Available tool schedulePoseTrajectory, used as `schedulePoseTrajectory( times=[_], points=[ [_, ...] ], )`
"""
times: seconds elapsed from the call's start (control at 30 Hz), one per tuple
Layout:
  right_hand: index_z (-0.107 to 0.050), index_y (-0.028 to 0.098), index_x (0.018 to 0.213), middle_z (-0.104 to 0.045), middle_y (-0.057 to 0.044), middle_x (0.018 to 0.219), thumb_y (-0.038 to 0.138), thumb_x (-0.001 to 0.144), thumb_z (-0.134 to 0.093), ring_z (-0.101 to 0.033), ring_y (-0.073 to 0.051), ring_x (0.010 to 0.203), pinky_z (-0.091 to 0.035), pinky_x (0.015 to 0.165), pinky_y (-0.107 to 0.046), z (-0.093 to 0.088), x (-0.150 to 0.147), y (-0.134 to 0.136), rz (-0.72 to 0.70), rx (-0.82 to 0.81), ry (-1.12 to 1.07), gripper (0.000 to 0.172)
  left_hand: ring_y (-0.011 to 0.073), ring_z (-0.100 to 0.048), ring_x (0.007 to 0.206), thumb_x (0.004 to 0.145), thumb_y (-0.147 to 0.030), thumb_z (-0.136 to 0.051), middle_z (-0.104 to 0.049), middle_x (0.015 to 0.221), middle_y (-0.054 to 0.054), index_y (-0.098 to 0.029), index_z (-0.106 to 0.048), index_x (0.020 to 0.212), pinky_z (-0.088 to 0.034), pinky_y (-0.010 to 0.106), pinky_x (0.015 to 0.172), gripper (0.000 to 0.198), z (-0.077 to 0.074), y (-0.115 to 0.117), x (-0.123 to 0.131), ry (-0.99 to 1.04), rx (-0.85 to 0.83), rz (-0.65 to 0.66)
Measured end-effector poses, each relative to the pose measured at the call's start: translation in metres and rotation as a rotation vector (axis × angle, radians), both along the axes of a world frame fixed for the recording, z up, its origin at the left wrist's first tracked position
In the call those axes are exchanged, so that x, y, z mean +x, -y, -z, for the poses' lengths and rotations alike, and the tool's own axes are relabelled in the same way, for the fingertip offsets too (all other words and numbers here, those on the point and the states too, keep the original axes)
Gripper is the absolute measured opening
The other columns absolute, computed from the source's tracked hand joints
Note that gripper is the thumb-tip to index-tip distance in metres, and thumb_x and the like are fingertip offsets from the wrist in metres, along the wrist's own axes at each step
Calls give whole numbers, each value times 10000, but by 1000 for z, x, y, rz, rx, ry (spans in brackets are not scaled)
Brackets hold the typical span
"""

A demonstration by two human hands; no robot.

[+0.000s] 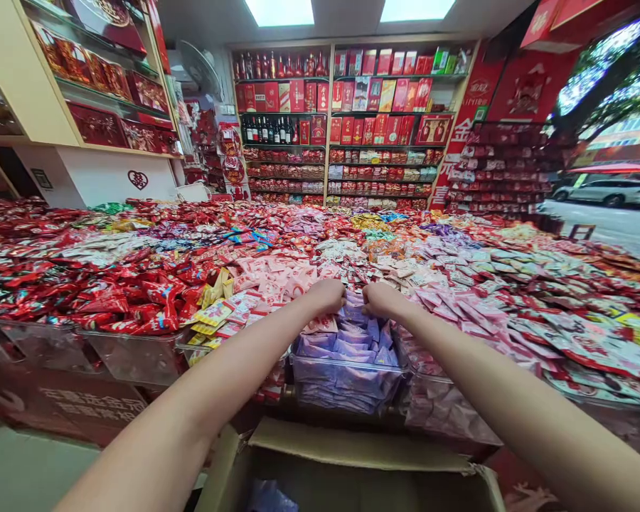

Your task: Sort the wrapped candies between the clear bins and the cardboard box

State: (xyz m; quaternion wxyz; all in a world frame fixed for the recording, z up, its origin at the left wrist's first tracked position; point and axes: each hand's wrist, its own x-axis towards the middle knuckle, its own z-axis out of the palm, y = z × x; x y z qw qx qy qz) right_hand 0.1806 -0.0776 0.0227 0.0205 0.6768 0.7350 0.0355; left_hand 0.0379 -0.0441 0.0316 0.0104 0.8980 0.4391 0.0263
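Observation:
Both arms reach forward over a clear bin (346,366) filled with purple packets (352,343). My left hand (326,296) is curled at the back left of the purple packets, its fingers closed. Across from it, my right hand (382,300) is closed at the back right, touching the edge of the same packets. A purple packet lies between the two hands; whether either hand grips it is too small to tell. Below the bin stands an open cardboard box (352,451), with a purple packet (272,496) inside at its left.
Bins of red packets (139,295) stand to the left, with yellow packets (213,313) beside them. Pink packets (459,309) lie to the right. Shelves (329,128) of bottles and boxes line the back wall. A street with cars shows at the right.

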Motion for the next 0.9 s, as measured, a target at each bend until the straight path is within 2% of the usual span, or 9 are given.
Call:
schedulePoseTrajectory(
  times=[0.1, 0.23, 0.4, 0.5, 0.7, 0.9],
  points=[
    [-662, 168, 844, -667, -93, 883, 268, 624, -644, -608, -199, 803, -414, 585, -223, 0, 2, -2, 2, -33, 5, 243, 147, -606, 776, 683, -212, -516, -683, 854, 10, -252, -677, 900, -440, 210, 658, 273, 1, -11, -1, 58, -44, -6],
    [-670, 174, 835, -670, -81, 873, 258, 631, -638, -607, -202, 817, -411, 594, -223, -3, 3, -2, -22, -58, 20, 223, 148, -603, 764, 615, -159, -558, -682, 832, 6, -245, -687, 857, -432, 207, 634, 288, 5, -18, 1, 118, -68, -47],
    [-676, 144, 836, -670, -100, 879, 236, 649, -619, -602, -205, 828, -412, 624, -228, -9, 0, 2, -30, -91, 51, 215, 150, -591, 744, 616, -144, -543, -666, 834, 19, -215, -658, 876, -426, 216, 617, 293, 12, -18, 3, 180, -63, -69],
    [-671, 144, 868, -670, -96, 889, 248, 654, -620, -606, -196, 813, -412, 610, -221, -14, -1, 4, -10, -122, 57, 243, 141, -576, 737, 635, -149, -535, -655, 841, 22, -195, -617, 944, -417, 209, 617, 323, 11, -14, 0, 194, -63, -43],
    [-664, 147, 878, -673, -86, 892, 285, 662, -619, -606, -187, 803, -410, 608, -221, -18, 0, 6, -3, -147, 47, 261, 147, -552, 637, 601, -315, -623, -640, 712, 15, -175, -639, 770, -393, 219, 561, 219, 4, -7, 0, 148, -134, 36],
    [-638, 136, 864, -665, -103, 870, 284, 665, -606, -598, -208, 814, -416, 628, -247, -18, 3, 15, 13, -20, 20, 250, 154, -530, 587, 569, -222, -634, -600, 609, 20, -163, -633, 665, -385, 247, 566, 113, 7, -9, 5, 218, -95, -24]
  ],
)
